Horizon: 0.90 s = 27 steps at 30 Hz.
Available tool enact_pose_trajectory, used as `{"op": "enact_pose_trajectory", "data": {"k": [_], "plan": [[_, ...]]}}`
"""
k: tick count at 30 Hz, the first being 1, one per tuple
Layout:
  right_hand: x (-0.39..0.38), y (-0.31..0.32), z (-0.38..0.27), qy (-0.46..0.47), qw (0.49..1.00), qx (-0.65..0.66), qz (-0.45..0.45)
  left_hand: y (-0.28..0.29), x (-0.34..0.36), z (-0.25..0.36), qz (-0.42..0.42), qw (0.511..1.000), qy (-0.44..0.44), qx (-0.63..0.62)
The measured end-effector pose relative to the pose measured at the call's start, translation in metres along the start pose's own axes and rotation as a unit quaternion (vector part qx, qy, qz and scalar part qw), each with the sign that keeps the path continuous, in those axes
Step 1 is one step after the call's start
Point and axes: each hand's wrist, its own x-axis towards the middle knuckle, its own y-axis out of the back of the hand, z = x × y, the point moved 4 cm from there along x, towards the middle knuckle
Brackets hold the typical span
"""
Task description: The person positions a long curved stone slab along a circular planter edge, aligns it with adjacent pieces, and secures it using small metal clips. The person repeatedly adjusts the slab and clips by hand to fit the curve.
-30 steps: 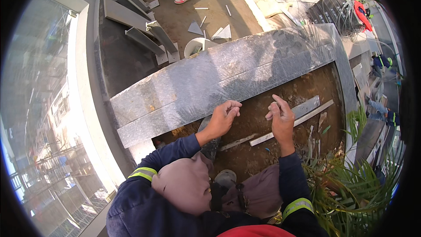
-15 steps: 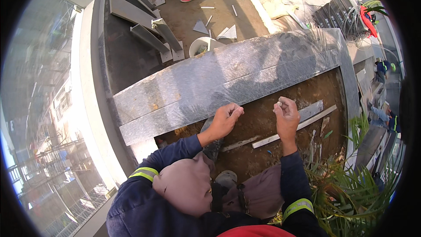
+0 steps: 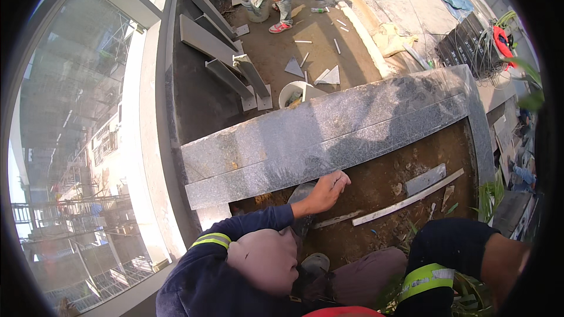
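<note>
Just off the near edge of a long grey stone slab [image 3: 282, 136], my left hand [image 3: 329, 192] hovers over bare soil with its fingers curled together. Whatever they may hold cannot be made out. Out at the lower right, my right hand [image 3: 510, 263] is swung wide beside plant leaves. It is blurred and cut by the dark rim, so its fingers do not show. On the soil beyond my left hand lie a grey stone strip [image 3: 426, 180] and a long thin white strip [image 3: 408, 198].
Beyond the slab stand a white bucket [image 3: 292, 95] and several leaning stone panels [image 3: 214, 47]. A co-worker [image 3: 285, 0] bends over another bucket [image 3: 257, 12] at the back. Glass panes [image 3: 70, 117] run along the left. Stacked dark blocks with wires [image 3: 467, 44] sit far right.
My right hand has swung from above the soil out to the lower right rim. The view has shifted, bringing more of the co-worker into sight. My left hand stays near the slab edge.
</note>
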Motion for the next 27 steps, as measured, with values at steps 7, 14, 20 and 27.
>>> {"op": "enact_pose_trajectory", "data": {"k": [7, 14, 20, 27], "plan": [[-0.126, -0.183, -0.050, -0.190, 0.921, 0.206, -0.272, -0.018, -0.006, -0.001, -0.102, 0.994, -0.026, -0.004], [-0.372, -0.036, 0.026, -0.501, 0.747, 0.075, -0.431, 0.035, 0.003, -0.027, 0.110, 0.992, 0.065, -0.022], [-0.321, -0.066, 0.028, -0.527, 0.763, 0.107, -0.359, 0.027, -0.009, -0.021, 0.005, 0.995, 0.088, -0.048], [-0.342, -0.054, 0.041, -0.551, 0.738, 0.090, -0.379, 0.024, 0.001, -0.020, 0.023, 0.997, 0.057, -0.043]]}}
